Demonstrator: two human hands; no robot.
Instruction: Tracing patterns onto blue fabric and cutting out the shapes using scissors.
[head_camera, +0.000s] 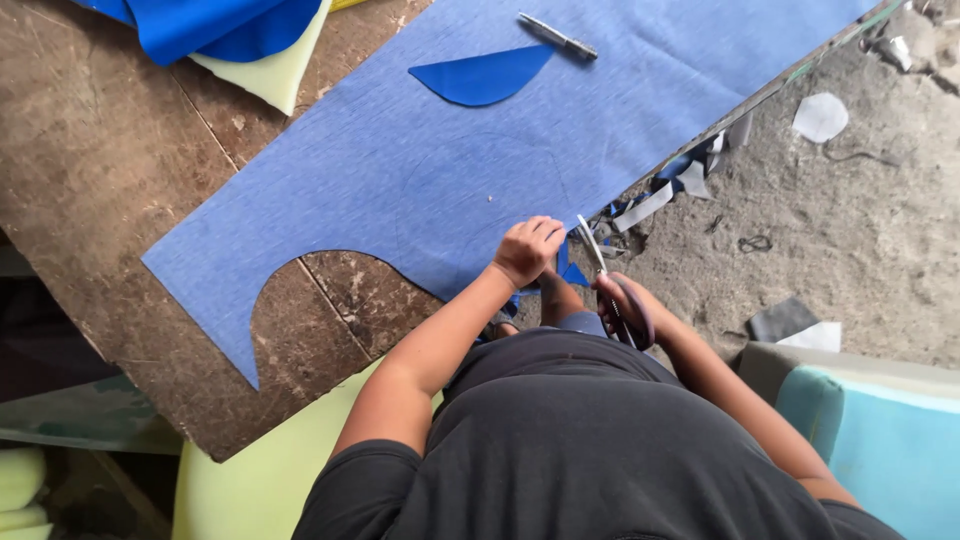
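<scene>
At six o'clock in the view, the person in a dark shirt leans over a worn brown table (100, 180), both hands working at the near edge of a long sheet of blue fabric (400, 170) that runs from about eight o'clock up to one o'clock. The left hand (527, 248) is curled into a loose fist, its knuckles pressed down on the fabric's edge to hold it flat. Just beside it, toward three o'clock, the right hand (624, 308) is closed around the purple handles of a pair of scissors (600, 268), whose blades point toward twelve o'clock and meet the cloth's edge.

A rounded bite is already cut out of the fabric at about seven o'clock, where bare tabletop shows through. A faint curved outline shows on the cloth just above the left hand, and it looks uncut apart from where the blades enter, so by my judgement this cut is only starting. A darker blue half-round cloth piece (483, 76) lies on the sheet at twelve o'clock, with a pen (557, 36) near it. Cloth scraps (670, 185) hang off the table's edge at two o'clock above the dusty floor (850, 230), and yellow foam (265, 70) sits at eleven o'clock.
</scene>
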